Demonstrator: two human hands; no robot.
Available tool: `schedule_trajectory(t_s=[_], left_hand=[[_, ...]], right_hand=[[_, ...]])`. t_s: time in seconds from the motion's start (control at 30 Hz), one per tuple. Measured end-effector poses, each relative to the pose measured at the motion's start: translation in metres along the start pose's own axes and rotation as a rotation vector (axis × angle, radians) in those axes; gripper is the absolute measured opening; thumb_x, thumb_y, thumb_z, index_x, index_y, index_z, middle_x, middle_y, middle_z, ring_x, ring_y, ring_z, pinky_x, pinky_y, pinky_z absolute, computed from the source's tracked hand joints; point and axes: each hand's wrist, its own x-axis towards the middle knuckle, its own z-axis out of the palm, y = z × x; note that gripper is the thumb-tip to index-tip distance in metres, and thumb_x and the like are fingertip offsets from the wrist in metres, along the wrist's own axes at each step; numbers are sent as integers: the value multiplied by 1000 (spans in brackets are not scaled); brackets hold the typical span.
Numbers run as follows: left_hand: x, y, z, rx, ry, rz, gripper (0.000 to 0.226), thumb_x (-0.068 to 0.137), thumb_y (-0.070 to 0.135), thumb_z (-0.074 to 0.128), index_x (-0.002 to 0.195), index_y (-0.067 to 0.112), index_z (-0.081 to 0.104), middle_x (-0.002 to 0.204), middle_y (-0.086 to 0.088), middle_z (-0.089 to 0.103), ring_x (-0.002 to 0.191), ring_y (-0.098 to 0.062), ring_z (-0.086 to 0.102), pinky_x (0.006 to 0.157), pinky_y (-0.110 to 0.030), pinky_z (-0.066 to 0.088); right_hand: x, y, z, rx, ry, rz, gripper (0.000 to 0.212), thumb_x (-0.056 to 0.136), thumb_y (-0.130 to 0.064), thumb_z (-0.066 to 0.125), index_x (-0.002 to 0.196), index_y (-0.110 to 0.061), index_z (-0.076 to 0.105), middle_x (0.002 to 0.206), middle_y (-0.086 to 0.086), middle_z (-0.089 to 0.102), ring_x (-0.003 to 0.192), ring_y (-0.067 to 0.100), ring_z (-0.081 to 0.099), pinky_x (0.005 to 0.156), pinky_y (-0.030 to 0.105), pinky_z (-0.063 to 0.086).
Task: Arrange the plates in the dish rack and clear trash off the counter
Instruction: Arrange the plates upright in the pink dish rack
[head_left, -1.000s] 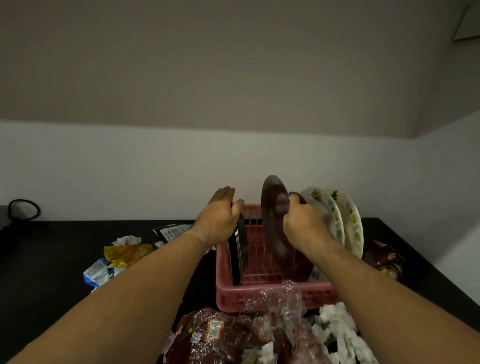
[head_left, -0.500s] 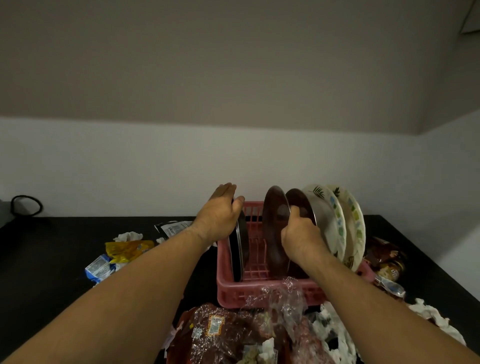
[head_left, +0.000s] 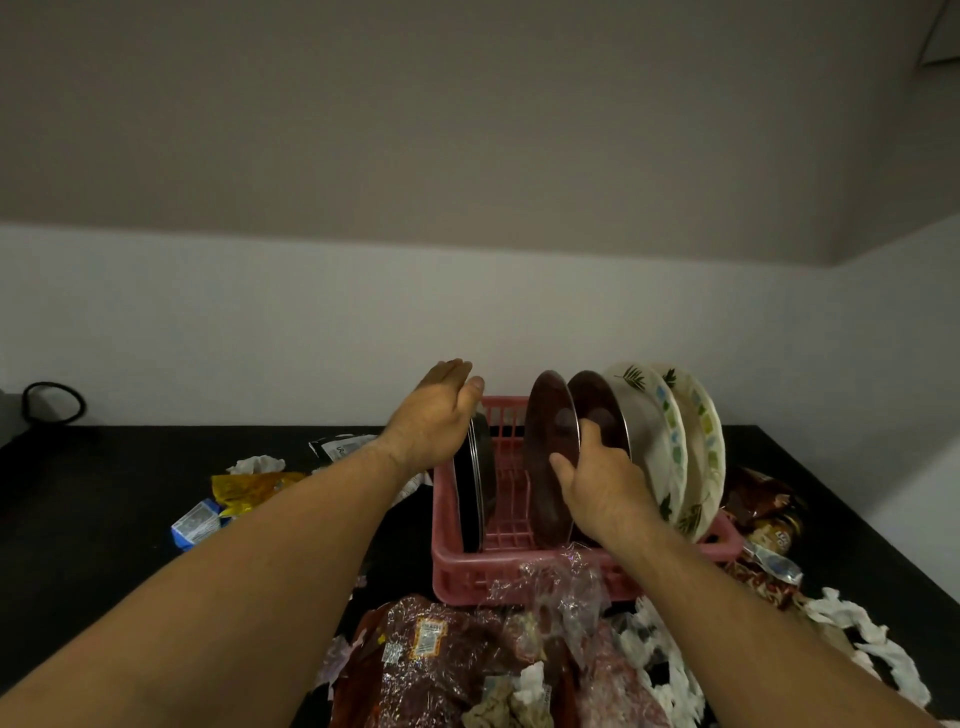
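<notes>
My right hand (head_left: 602, 480) pinches the near rim of a brown plate (head_left: 543, 431), thumb on its left face and the curled fingers (head_left: 589, 434) tucked behind it, in the gap before a second brown plate (head_left: 597, 405). The gripped plate stands on edge in the pink dish rack (head_left: 467, 571). Just past my knuckles, to the right, two floral plates (head_left: 654, 441) lean in the same row.

My left hand (head_left: 434, 418) is flat, fingers straight and together, palm against the top rim of the dark plates (head_left: 475, 483) at the rack's left end (pressing or merely touching, I cannot tell).

Under my wrists, trash lies on the black counter (head_left: 93, 545): crumpled clear plastic (head_left: 563, 577), a red-brown wrapper (head_left: 431, 644) and white tissue (head_left: 862, 629). Left of my left forearm are a yellow wrapper (head_left: 257, 486) and a blue carton (head_left: 196, 524).
</notes>
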Motion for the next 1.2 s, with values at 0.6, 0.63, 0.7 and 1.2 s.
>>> schedule_trajectory(t_s=[0.6, 0.63, 0.7, 1.2], left_hand=[[1, 5, -6, -218, 44, -66, 42, 103, 30, 36, 144, 19, 38, 120, -11, 59, 100, -19, 54, 82, -25, 37], [2, 5, -6, -221, 45, -67, 42, 103, 30, 36, 144, 19, 39, 124, -11, 58, 104, -20, 54, 84, -25, 37], [2, 5, -6, -225, 43, -65, 43, 103, 31, 37, 144, 20, 39, 133, -10, 55, 117, -23, 53, 92, -27, 39], [3, -5, -6, -145, -4, 54, 41, 104, 25, 33, 142, 23, 48, 156, 3, 29, 140, -4, 22, 105, -11, 11]], right_hand=[[4, -29, -26, -33, 293, -393, 44, 101, -34, 49, 140, -12, 52, 143, 1, 53, 132, 16, 46, 105, 27, 36], [4, -32, -23, -7, 250, -410, 42, 101, -35, 50, 137, -13, 55, 138, 1, 56, 127, 16, 50, 100, 25, 38], [4, -38, -15, 78, 137, -417, 39, 100, -38, 53, 129, -14, 61, 124, -1, 63, 112, 13, 58, 87, 20, 41], [7, -61, 6, 138, -64, -196, 27, 98, -31, 38, 104, -17, 61, 81, 4, 66, 68, 20, 63, 59, 35, 52]])
